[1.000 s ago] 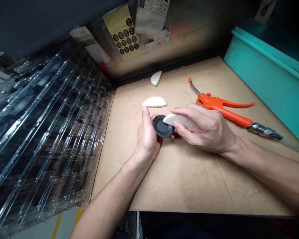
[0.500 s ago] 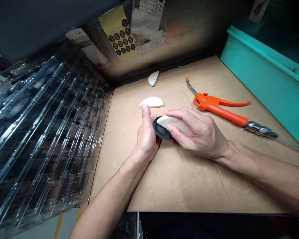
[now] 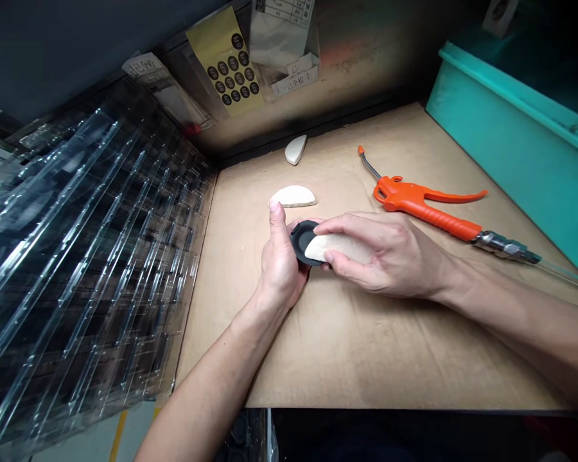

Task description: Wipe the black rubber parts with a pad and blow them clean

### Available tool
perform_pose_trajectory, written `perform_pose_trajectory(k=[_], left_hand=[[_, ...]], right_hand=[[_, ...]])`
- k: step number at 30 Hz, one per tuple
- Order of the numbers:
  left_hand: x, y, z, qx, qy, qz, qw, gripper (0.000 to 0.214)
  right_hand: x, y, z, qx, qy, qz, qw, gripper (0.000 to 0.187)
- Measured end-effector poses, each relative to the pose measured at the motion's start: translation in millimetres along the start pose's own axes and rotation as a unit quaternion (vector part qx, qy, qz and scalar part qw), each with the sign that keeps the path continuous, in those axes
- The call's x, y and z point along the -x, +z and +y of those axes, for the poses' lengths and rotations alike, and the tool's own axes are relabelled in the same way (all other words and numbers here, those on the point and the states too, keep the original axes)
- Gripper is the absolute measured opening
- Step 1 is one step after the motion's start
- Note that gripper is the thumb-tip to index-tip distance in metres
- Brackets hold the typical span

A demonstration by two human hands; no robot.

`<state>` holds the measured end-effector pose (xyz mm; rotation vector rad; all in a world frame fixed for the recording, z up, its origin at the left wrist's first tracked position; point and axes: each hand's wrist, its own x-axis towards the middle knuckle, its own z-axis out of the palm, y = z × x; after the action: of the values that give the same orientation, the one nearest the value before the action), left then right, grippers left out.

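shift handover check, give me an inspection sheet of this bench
surface: cardboard sheet covering the bench, creased
job's things: black disc and cream pad, pad tip against the disc
clutter: near spare pad, far spare pad, orange air gun
grips: left hand shut on black disc; right hand shut on cream pad
cables: thin hose from the air gun's metal fitting
surroundings: clear trays left, teal bin right, sticker sheet on back wall

Two bare forearms angle in from the near side, wrists nearly meeting. The left hand [image 3: 282, 263] is cupped, its thumb [image 3: 275, 215] stuck straight up, while the right hand [image 3: 390, 256] lies palm-down, fingers curled in a pinch, pressed close against the left.
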<state>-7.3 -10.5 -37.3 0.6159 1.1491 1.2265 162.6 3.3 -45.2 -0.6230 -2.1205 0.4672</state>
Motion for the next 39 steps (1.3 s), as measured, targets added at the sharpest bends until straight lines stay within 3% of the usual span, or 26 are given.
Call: perform_pose_trajectory(k=[3,8,13,17,22,25,29,35,39], left_hand=[[1,0.2,1,-0.004,-0.012,-0.005,1.0,0.071],[0,-1.3,4,-0.025,-0.043,-0.046,0.998,0.075],[1,-1.9,2,-0.035,-0.037,-0.053,0.997,0.072],[3,0.8,1,-0.046,-0.01,-0.02,0.999,0.07],[2,0.6,1,-0.064,-0.022,-0.022,0.997,0.073],[1,-1.1,3,-0.07,-0.042,-0.05,0.995,0.075],[2,-1.7,5,-0.07,-0.053,-0.092,0.992,0.078],[2,-2.8,4,-0.093,-0.028,-0.059,0.994,0.072],[0,-3.4,3,-0.099,-0.029,-0.05,0.993,0.071]], right_hand=[[-2,-10,4,0.076,-0.018,-0.017,0.997,0.027],[1,-7,5,0.179,-0.005,0.018,0.984,0.029],[5,10,0,0.081,-0.007,0.05,0.995,0.03],[3,6,-1,-0.014,-0.01,0.025,1.0,0.028],[-3,-16,5,0.041,0.004,-0.071,0.997,0.023],[-2,-21,6,0.129,-0.004,-0.041,0.991,0.023],[1,-9,0,0.188,-0.013,0.024,0.982,0.028],[5,8,-8,0.041,-0.019,0.035,0.998,0.029],[1,-6,-2,0.017,-0.015,-0.04,0.999,0.024]])
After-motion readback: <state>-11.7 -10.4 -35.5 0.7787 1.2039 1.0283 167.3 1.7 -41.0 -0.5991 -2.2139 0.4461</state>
